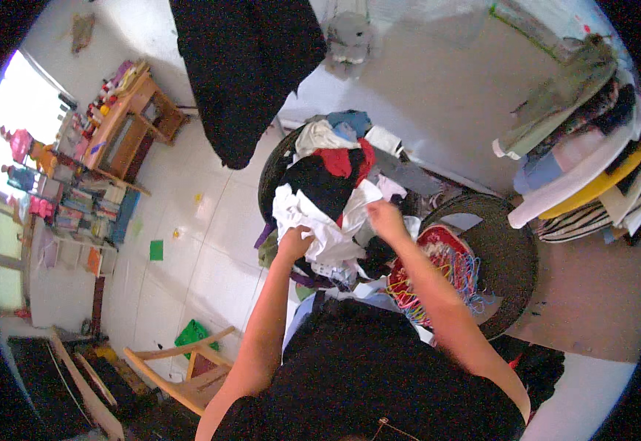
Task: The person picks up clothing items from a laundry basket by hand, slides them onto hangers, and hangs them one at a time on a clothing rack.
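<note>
A white cloth garment [320,229] is stretched between my two hands above a heap of clothes. My left hand [296,242] grips its near left part. At its right end, my right hand [387,220] pinches the fabric and looks slightly blurred. Beneath and beyond it lie a black garment [312,184] with red cloth [336,161], a cream cloth [317,136] and a blue cloth [350,122]. The pile fills a dark round container [269,173], whose rim shows on the left. Most of the container is hidden by clothes.
Beside my right forearm, a red basket [430,236] holds many coloured wire hangers [455,275], near a dark round tyre-like ring [513,264]. Clothes [579,143] hang at the right. A large black cloth [248,71] hangs ahead. A wooden chair [188,380] stands at the lower left.
</note>
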`<act>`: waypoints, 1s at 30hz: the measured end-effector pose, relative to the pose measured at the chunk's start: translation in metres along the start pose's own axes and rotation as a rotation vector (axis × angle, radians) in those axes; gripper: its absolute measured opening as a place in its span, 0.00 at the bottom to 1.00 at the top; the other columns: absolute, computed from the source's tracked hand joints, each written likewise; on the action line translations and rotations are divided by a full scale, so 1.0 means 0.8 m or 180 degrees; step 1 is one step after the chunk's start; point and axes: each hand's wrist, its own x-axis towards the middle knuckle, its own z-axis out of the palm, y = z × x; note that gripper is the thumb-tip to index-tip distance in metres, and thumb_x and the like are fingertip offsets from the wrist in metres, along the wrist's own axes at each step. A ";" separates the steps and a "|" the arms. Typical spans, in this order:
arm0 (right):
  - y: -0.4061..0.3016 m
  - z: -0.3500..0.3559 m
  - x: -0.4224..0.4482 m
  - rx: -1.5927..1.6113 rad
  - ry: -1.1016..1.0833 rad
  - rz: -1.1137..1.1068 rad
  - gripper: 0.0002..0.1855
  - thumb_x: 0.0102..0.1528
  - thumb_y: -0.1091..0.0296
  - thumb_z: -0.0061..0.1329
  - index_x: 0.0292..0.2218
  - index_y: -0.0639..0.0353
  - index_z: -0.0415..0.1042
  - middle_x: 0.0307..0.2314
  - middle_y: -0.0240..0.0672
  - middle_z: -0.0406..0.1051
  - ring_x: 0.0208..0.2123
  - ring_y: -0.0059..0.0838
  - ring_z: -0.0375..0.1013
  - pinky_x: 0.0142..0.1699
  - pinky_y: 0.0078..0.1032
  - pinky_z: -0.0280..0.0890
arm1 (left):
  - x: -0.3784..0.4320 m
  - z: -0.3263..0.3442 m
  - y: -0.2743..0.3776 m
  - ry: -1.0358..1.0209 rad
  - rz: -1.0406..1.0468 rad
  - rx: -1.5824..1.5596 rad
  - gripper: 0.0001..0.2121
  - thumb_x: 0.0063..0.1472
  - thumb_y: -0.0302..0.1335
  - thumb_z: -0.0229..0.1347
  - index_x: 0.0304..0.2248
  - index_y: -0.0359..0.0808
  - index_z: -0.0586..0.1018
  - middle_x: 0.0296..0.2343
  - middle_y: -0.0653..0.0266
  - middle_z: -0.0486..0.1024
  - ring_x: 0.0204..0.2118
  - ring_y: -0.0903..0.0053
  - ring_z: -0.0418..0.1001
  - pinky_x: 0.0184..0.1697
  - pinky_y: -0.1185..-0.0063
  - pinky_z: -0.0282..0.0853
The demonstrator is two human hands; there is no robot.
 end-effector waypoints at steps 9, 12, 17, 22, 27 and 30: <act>-0.035 0.152 -0.035 -0.1769 -0.0656 -0.0716 0.12 0.44 0.66 0.47 0.33 0.53 0.69 0.37 0.35 0.64 0.44 0.37 0.59 0.42 0.42 0.58 | -0.014 0.087 -0.085 -0.0027 -0.1039 -0.1564 0.22 0.52 0.37 0.56 0.42 0.30 0.70 0.28 0.63 0.73 0.26 0.79 0.68 0.26 0.79 0.65; -0.039 0.140 -0.021 -0.0651 -0.0366 -0.0148 0.06 0.50 0.66 0.43 0.30 0.58 0.64 0.31 0.39 0.67 0.34 0.39 0.65 0.37 0.39 0.60 | -0.019 0.080 -0.084 -0.0256 -0.1404 -0.2787 0.23 0.52 0.44 0.52 0.39 0.33 0.72 0.31 0.61 0.73 0.31 0.72 0.70 0.32 0.75 0.65; -0.150 0.038 -0.024 0.1562 0.0120 -0.0045 0.05 0.54 0.71 0.40 0.29 0.61 0.59 0.23 0.36 0.63 0.27 0.27 0.63 0.37 0.23 0.59 | -0.009 0.054 -0.057 -0.0553 -0.2202 -0.4903 0.28 0.55 0.54 0.43 0.47 0.42 0.65 0.44 0.59 0.66 0.44 0.60 0.65 0.48 0.62 0.57; -0.191 -0.022 -0.018 0.2104 0.0590 -0.1038 0.07 0.54 0.70 0.44 0.30 0.61 0.60 0.25 0.33 0.64 0.27 0.21 0.62 0.35 0.21 0.60 | 0.014 -0.007 0.041 -0.0612 -0.0151 -0.6705 0.21 0.59 0.43 0.42 0.47 0.40 0.65 0.45 0.62 0.67 0.48 0.68 0.64 0.51 0.67 0.58; -0.184 -0.055 -0.003 0.1441 -0.0081 -0.0726 0.08 0.53 0.67 0.46 0.31 0.61 0.63 0.24 0.31 0.64 0.27 0.19 0.62 0.33 0.18 0.59 | -0.010 -0.095 0.114 -0.0546 0.0566 -0.6899 0.18 0.56 0.28 0.47 0.47 0.33 0.65 0.41 0.58 0.69 0.45 0.67 0.67 0.50 0.68 0.60; -0.149 -0.037 -0.002 0.1534 0.0143 -0.0621 0.16 0.54 0.61 0.44 0.40 0.62 0.64 0.34 0.36 0.66 0.36 0.24 0.64 0.42 0.22 0.60 | -0.030 -0.109 0.122 0.0136 0.1037 -0.5843 0.17 0.57 0.27 0.46 0.46 0.31 0.66 0.42 0.57 0.69 0.44 0.70 0.68 0.48 0.71 0.64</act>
